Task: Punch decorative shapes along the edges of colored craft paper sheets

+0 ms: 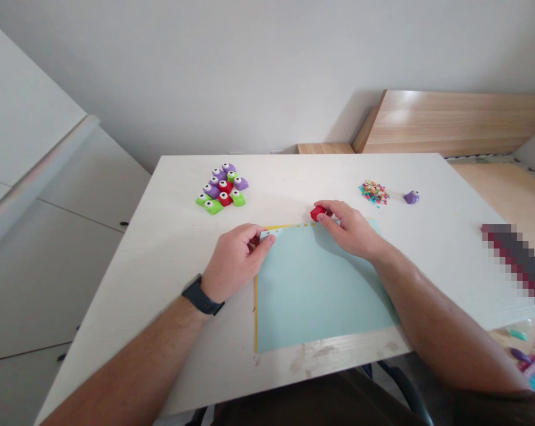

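Note:
A light blue sheet of paper (pixel 329 284) lies in front of me, with a yellow sheet (pixel 256 307) showing along its left and top edges. Small punched shapes run along the top edge. My left hand (pixel 238 257) pinches the sheet's top left corner; the dark red patch behind its fingers is unclear. At the top edge, my right hand (pixel 350 228) has its fingers round a red craft punch (pixel 317 213), partly hidden by them. Several purple, green and red craft punches (pixel 225 199) with white tops are grouped at the back left.
A pile of colourful paper bits (pixel 374 193) lies at the back right of the white table (pixel 170 201). Beside it stands a purple craft punch (pixel 412 197). White cabinets (pixel 72 254) flank the left side. A pixelated dark object (pixel 518 260) is at the right edge.

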The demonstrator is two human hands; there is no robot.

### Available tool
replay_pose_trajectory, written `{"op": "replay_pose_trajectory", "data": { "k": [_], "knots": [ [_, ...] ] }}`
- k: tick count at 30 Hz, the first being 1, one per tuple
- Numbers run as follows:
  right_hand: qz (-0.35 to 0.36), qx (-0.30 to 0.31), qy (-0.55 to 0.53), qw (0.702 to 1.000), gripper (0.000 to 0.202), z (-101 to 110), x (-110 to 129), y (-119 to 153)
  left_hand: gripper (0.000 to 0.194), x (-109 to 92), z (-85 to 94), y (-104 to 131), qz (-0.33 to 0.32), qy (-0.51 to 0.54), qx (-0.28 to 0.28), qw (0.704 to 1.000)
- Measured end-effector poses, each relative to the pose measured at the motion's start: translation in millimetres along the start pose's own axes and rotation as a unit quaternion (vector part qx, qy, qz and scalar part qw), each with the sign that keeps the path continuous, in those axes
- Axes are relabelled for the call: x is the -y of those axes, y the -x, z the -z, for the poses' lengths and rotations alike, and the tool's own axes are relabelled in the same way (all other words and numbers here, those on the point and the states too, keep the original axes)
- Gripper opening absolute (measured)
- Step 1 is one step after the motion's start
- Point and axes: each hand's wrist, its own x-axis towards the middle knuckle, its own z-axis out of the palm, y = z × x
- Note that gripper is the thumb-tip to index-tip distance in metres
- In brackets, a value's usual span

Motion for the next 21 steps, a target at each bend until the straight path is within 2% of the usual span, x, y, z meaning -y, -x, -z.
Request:
{"op": "replay_pose_trajectory", "data": {
  "k": [8, 13, 21],
  "knots": [
    [0.009, 0.000, 0.001, 1.000, 0.034, 11, -7, 1, 0.026, 0, -1.1, 0, 0.000, 0.003, -0.004, 1.000],
    [0.038, 0.019, 0.007, 0.999, 0.031, 20, -7, 2, 0.026, -1, -0.6, 1, -0.007, 0.007, -0.007, 1.000],
    [0.069, 0.022, 0.027, 0.997, 0.032, 20, -6, 5, 0.026, -3, 0.7, 1, -0.015, 0.001, -0.010, 1.000]
  ]
}}
